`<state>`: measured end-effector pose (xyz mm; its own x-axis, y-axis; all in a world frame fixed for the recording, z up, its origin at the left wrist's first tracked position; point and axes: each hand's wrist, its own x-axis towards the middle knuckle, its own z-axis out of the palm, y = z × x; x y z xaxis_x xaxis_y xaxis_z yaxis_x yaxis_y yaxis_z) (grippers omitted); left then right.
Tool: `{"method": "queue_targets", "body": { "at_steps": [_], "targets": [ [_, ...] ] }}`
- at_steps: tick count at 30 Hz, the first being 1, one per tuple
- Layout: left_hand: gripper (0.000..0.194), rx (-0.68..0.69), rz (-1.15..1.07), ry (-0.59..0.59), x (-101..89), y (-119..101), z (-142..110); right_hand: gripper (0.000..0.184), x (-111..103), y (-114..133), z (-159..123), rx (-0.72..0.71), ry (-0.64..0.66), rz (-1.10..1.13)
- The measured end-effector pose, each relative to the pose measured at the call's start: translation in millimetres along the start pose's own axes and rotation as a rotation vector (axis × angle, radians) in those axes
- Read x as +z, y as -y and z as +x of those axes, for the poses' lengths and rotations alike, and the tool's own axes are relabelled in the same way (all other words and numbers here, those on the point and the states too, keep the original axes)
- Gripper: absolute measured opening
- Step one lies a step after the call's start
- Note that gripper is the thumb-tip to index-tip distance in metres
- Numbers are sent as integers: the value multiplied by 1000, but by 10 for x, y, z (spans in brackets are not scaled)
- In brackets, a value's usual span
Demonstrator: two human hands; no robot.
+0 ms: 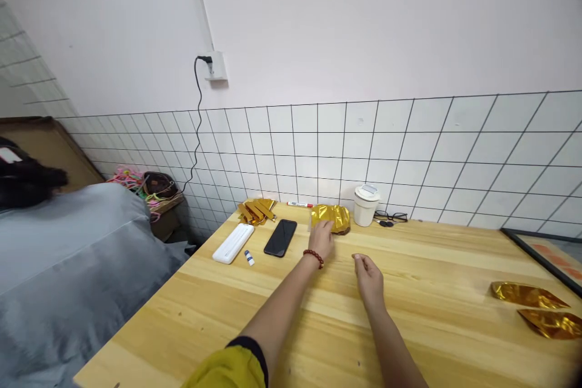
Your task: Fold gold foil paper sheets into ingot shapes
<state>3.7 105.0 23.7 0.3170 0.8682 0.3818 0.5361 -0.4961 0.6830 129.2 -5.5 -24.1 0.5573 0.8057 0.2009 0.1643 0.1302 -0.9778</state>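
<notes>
My left hand [322, 239], with a red bead bracelet on its wrist, reaches to a flat stack of shiny gold foil [334, 216] near the wall. Its fingers are bent onto the front edge of the foil and slightly blurred. My right hand [369, 279] hovers over the bare wood to the right of it. Its fingers are curled, thumb and forefinger tips together, and nothing shows between them. Two folded gold foil pieces [530, 296] lie far to the right, with pointed ends.
On the wooden table [409, 309] lie gold strips [257, 211], a white power bank [233, 243], a phone [280, 237], a glue stick [249, 257] and a marker [299, 204]. A lidded cup [365, 205] stands beside glasses [391, 216]. Someone in grey [82, 254] is at the left.
</notes>
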Motion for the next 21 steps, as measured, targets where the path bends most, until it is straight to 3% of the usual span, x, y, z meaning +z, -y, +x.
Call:
{"method": "queue_targets", "body": {
  "at_steps": [2, 4, 6, 9, 17, 19, 21],
  "targets": [
    [71, 48, 383, 169, -110, 47, 232, 52, 19, -18, 7, -7, 22, -35],
    [82, 26, 593, 325, -168, 116, 377, 54, 33, -35, 12, -2, 32, -53],
    [75, 13, 633, 407, -184, 192, 436, 56, 43, -46, 13, 3, 38, -60],
    [45, 1, 614, 442, -190, 278, 423, 55, 52, -50, 3, -1, 56, -65],
    [26, -53, 537, 278, -441, 270, 270, 51, 56, -85, 7, -27, 115, -110],
    [31, -38, 453, 174, -552, 269, 159, 51, 52, -84, 15, -39, 117, -123],
    [33, -56, 220, -34, -667, 267, 31, 50, 46, -78, 15, -50, 120, -141]
  ]
}}
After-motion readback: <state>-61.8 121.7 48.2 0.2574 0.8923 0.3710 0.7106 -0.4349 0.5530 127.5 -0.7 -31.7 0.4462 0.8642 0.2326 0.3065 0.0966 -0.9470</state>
